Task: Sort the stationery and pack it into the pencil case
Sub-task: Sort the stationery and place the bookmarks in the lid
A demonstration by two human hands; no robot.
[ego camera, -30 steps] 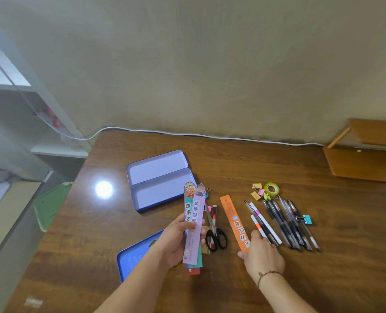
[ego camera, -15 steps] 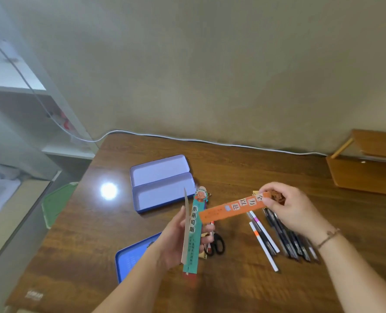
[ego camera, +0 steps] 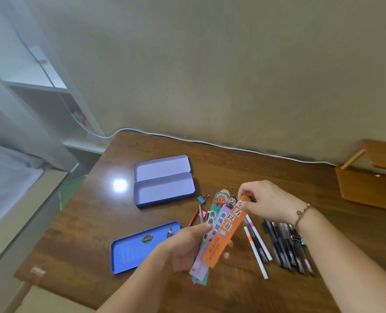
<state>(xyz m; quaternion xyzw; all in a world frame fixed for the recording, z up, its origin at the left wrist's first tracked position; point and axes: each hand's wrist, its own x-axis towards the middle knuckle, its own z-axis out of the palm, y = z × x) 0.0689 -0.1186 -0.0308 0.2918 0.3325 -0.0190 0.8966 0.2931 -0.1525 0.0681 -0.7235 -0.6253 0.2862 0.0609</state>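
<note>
Above the brown wooden tabletop (ego camera: 277, 290), both hands grasp: left hand (ego camera: 185, 247) holding fanned card bookmarks (ego camera: 216, 224), right hand (ego camera: 266, 202) pinching the orange paper bookmark (ego camera: 228, 231); a loose fan risks slipping.

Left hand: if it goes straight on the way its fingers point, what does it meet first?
The left hand grips a fan of bookmarks, pointing up and away. Past them, the blue binder clip probably comes first, then the open pencil case. Depth is unclear; it may pass above both.
</note>
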